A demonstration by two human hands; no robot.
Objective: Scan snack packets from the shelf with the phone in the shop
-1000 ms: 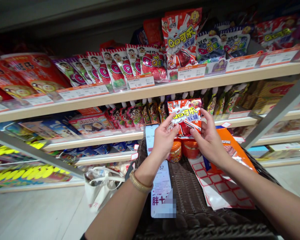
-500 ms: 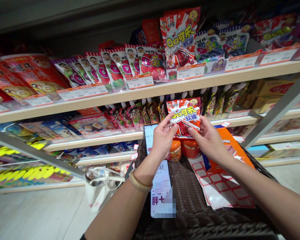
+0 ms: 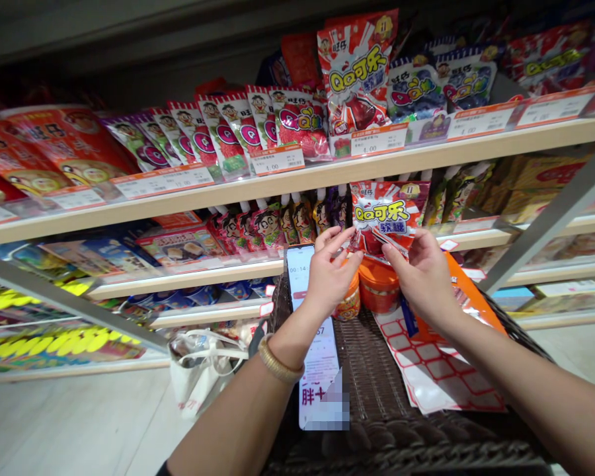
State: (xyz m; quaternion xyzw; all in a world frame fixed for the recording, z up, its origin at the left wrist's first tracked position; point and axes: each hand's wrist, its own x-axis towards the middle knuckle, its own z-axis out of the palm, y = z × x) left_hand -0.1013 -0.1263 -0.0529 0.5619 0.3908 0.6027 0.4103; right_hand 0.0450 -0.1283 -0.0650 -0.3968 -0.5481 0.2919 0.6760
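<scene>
1. Packet [image 3: 387, 215] is just above the jars [image 3: 378, 289], toward the basket's [image 3: 364, 357] 12 o'clock
2. Right hand [image 3: 430, 285] pinches its 5 o'clock side; left hand [image 3: 327, 276], fingers spread, sits at 8 o'clock, contact unclear
3. Probably light, soft, slippery; edges seem the surest hold

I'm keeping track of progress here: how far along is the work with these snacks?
Apparently done: a small orange-lidded tub, a larger orange tub and a flat orange package sit in the dark-brown woven basket. In hand: the right hand grips a red-and-white candy packet, the left hand spread beside it. Left: that packet isn't set down; anything beyond that, I cannot tell.
</scene>
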